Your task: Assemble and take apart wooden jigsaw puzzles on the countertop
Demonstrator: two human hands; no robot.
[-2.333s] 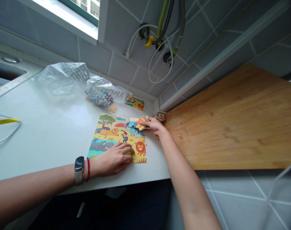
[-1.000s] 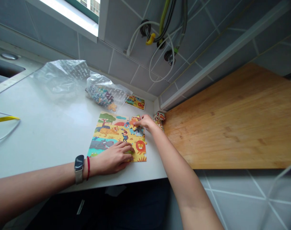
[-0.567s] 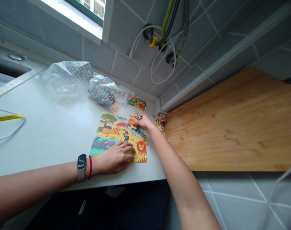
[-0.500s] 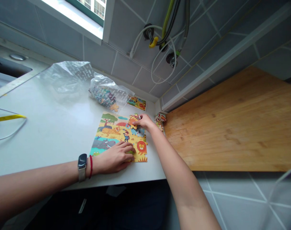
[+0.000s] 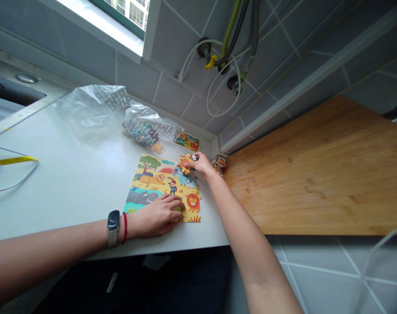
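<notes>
A colourful animal jigsaw puzzle (image 5: 152, 185) lies flat on the white counter (image 5: 77, 183). Across its lower part rests my left hand (image 5: 162, 213), fingers spread over the pieces. My right hand (image 5: 201, 165) pinches an orange and yellow puzzle piece (image 5: 185, 164) above the upper right part of the picture. Whether more than one piece is in that grip I cannot tell. A small heap of loose pieces (image 5: 220, 162) lies just right of my right hand, partly hidden by the wrist. Behind the puzzle is a small picture card (image 5: 188, 141) with a similar scene.
A clear plastic bag (image 5: 146, 126) with many small pieces lies behind the puzzle, more crumpled plastic (image 5: 93, 104) to its left. A raised wooden board (image 5: 316, 174) borders the right side. Hoses and a white cable (image 5: 207, 93) hang on the tiled wall. A sink (image 5: 15, 87) is far left.
My right hand has shifted slightly up and to the right with the puzzle piece, which has turned a little. My left hand stays in place on the puzzle.
</notes>
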